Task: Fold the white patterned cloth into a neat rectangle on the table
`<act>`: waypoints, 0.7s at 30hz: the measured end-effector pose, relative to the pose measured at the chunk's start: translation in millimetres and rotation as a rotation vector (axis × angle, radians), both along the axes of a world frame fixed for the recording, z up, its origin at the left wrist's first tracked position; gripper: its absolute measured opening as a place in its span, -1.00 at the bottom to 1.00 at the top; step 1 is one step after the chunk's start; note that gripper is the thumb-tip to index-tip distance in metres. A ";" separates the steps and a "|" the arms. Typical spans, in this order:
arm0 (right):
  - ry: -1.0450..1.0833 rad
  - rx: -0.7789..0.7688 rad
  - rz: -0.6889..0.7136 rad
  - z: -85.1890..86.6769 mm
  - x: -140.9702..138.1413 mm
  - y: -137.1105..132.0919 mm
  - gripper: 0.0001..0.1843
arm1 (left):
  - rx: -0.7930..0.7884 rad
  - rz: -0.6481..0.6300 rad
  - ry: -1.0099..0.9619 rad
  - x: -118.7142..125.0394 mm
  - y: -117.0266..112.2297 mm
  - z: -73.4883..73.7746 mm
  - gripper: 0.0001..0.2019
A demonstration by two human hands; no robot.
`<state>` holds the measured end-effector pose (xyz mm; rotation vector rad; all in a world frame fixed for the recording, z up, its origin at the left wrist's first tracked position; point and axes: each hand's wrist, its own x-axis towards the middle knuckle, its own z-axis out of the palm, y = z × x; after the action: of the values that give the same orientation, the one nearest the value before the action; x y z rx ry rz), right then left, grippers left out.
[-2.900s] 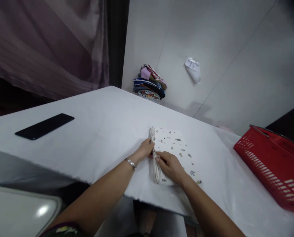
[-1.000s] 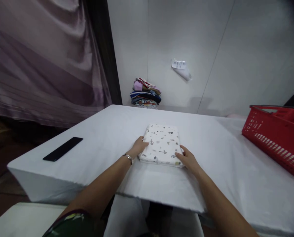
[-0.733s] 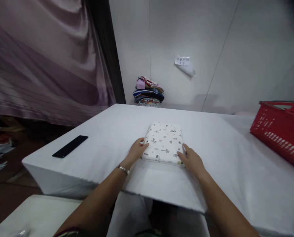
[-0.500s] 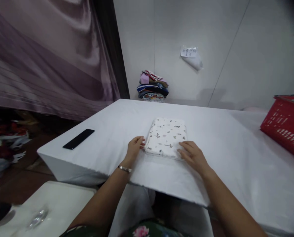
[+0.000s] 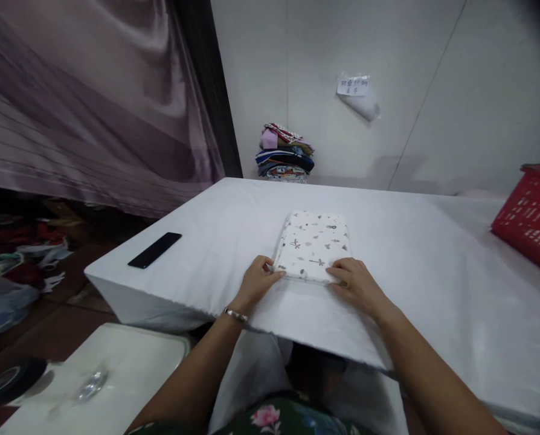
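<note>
A folded white cloth point(image 5: 316, 241) with a small print of trees and leaves lies flat on the white-covered table point(image 5: 234, 229), in front of me. At its near left corner, my left hand point(image 5: 255, 283) has its fingers against the side and its thumb along the front edge. My right hand point(image 5: 355, 283) grips the near right corner, fingertips on top and thumb at the front edge. Both hands are closed on the cloth's corners, and their palms are hidden. A bracelet sits on my left wrist.
A black phone-like slab point(image 5: 155, 250) lies on the table's left side. The red plastic basket point(image 5: 533, 211) stands at the right. Folded fabrics are stacked point(image 5: 286, 154) beyond the far edge, by the wall. Low at the left is a white stool-like surface point(image 5: 134, 356).
My left thumb has come onto the cloth's front edge, and my right fingers have closed at the near right corner. The view has shifted slightly.
</note>
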<state>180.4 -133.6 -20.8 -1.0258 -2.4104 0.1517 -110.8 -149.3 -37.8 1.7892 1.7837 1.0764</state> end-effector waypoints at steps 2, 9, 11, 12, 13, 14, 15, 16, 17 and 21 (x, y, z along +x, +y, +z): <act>0.009 0.008 0.005 1.1 -0.2 -0.6 -0.75 | 0.035 -0.030 -0.012 1.0 1.3 1.0 -0.76; 0.028 -0.024 0.025 6.0 -1.7 -3.7 -0.78 | 0.024 -0.065 -0.088 -0.5 1.7 0.0 -0.83; 0.093 -0.032 0.003 5.2 -1.4 -4.4 -0.79 | 0.056 -0.026 -0.111 0.5 1.4 2.0 -0.82; 0.140 -0.030 -0.024 4.4 -1.1 -4.6 -0.79 | 0.086 -0.006 -0.120 1.6 1.7 3.9 -0.82; 0.190 -0.028 -0.061 3.3 -0.8 -4.5 -0.79 | 0.118 0.007 -0.123 3.2 2.4 6.2 -0.82; 0.239 -0.029 -0.104 2.1 -0.4 -4.3 -0.79 | 0.139 0.009 -0.118 5.0 3.7 8.9 -0.82; 0.285 -0.034 -0.148 1.0 0.0 -3.9 -0.78 | 0.147 0.004 -0.104 7.1 5.4 11.7 -0.82; 0.325 -0.042 -0.185 -0.1 0.3 -3.4 -0.77 | 0.141 -0.006 -0.080 9.3 7.5 14.5 -0.81; 0.359 -0.049 -0.213 -0.9 0.5 -2.8 -0.77 | 0.125 -0.016 -0.048 11.5 9.8 16.9 -0.80; 0.417 -0.049 -0.268 -1.9 0.9 -0.7 -0.77 | 0.051 -0.006 0.087 18.0 17.2 21.3 -0.74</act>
<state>181.3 -134.3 -22.7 -1.1947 -1.8873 0.2988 -92.8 -132.0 -16.4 1.8965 1.8152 1.0661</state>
